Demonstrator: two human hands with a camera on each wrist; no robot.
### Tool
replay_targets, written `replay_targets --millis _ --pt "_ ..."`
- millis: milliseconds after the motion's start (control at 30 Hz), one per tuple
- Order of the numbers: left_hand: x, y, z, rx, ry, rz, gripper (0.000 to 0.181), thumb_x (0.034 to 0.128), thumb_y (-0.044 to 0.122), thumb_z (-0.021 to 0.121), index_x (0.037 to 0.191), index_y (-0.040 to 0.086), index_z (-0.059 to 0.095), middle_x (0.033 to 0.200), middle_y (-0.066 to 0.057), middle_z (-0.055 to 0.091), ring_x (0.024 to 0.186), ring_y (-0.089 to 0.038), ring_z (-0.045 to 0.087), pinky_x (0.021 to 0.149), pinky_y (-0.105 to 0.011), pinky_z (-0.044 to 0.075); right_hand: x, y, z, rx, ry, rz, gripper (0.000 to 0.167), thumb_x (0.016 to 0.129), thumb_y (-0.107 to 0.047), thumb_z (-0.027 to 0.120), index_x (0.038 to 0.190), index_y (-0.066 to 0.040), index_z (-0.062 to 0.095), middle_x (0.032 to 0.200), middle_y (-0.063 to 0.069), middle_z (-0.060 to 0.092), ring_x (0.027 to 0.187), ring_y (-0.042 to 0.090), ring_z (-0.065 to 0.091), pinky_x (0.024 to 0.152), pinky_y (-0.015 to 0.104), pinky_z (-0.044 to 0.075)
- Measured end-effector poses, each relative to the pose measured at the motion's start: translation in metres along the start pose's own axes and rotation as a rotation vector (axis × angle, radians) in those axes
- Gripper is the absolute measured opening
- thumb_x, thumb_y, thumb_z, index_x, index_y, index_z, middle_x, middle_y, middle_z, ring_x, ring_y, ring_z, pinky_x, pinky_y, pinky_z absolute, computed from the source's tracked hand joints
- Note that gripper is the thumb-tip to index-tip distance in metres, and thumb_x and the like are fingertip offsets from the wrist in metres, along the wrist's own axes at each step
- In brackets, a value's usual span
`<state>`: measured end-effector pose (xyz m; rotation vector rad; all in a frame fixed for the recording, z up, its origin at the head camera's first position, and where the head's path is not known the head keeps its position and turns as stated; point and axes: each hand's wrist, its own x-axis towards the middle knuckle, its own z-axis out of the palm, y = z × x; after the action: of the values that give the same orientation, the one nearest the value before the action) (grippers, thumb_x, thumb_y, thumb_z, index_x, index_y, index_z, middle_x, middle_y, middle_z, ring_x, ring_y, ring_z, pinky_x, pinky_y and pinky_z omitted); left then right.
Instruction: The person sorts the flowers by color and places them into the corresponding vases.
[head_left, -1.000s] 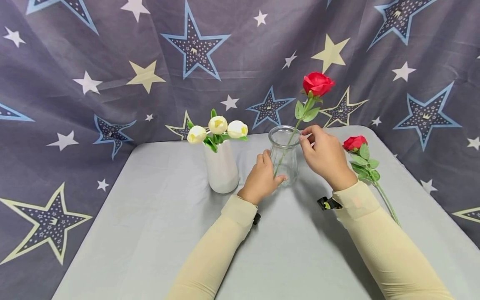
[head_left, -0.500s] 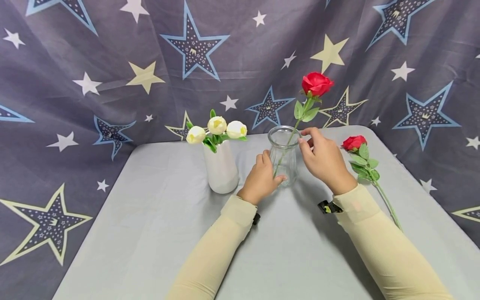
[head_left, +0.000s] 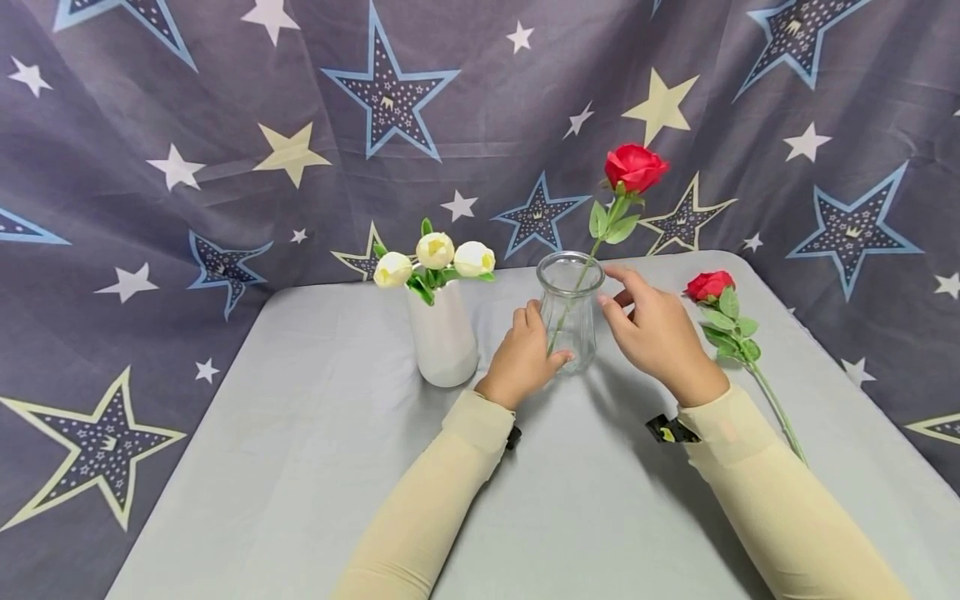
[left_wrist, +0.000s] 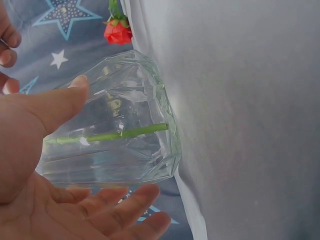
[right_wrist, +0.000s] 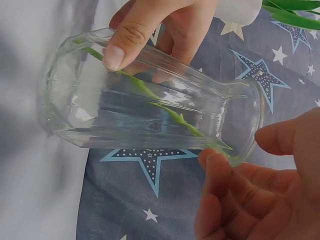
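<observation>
A clear glass vase (head_left: pixel 582 321) stands upright on the table. One red rose (head_left: pixel 636 168) leans to the right inside it, its green stem reaching the bottom. My left hand (head_left: pixel 522 358) holds the vase's lower left side, thumb across the front and fingers behind. The left wrist view shows this thumb and the spread fingers either side of the glass (left_wrist: pixel 115 162). Beside the rim, on the right, is my right hand (head_left: pixel 660 333), its fingers loosely bent and holding nothing. Whether its fingertips touch the rim cannot be made out.
A white vase (head_left: pixel 444 346) with several cream tulips (head_left: pixel 435 250) stands to the left. Another red rose (head_left: pixel 708 286) lies on the table's right side, stem toward the front. Behind the grey-covered table (head_left: pixel 315 467) hangs a star-patterned curtain (head_left: pixel 465 108).
My right hand has let go of the rose's stem by the rim and shifted slightly right and down, its fingers loosening. The left hand and the vase have stayed put.
</observation>
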<state>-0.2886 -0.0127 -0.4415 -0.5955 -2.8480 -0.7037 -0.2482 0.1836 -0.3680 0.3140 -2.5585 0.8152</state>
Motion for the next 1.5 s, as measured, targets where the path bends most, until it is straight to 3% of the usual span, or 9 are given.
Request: replay_targets --millis 633,1500 --pt "-0.001 0.0 0.001 0.004 0.002 -0.008 0.101 0.092 0.044 0.078 0.158 -0.008 0.021 0.14 -0.027 0.046 0.107 -0.035 0.067 0.089 -0.041 0.058 -0.026 0.02 -0.001 -0.009 0.003 -0.026 0.04 0.103 -0.023 0.064 0.14 -0.01 0.06 0.097 0.008 0.077 0.067 0.018 0.071 0.067 0.043 0.053" --pt "0.001 -0.002 0.002 -0.013 -0.014 -0.026 0.101 0.0926 0.044 0.078 0.159 -0.006 0.02 0.142 -0.026 0.044 0.103 -0.034 0.067 0.087 -0.04 0.058 -0.063 0.044 -0.025 -0.025 -0.034 0.061 0.023 0.099 -0.023 0.066 0.119 -0.013 0.072 0.093 0.002 0.076 0.068 0.011 0.065 0.062 0.031 0.049"
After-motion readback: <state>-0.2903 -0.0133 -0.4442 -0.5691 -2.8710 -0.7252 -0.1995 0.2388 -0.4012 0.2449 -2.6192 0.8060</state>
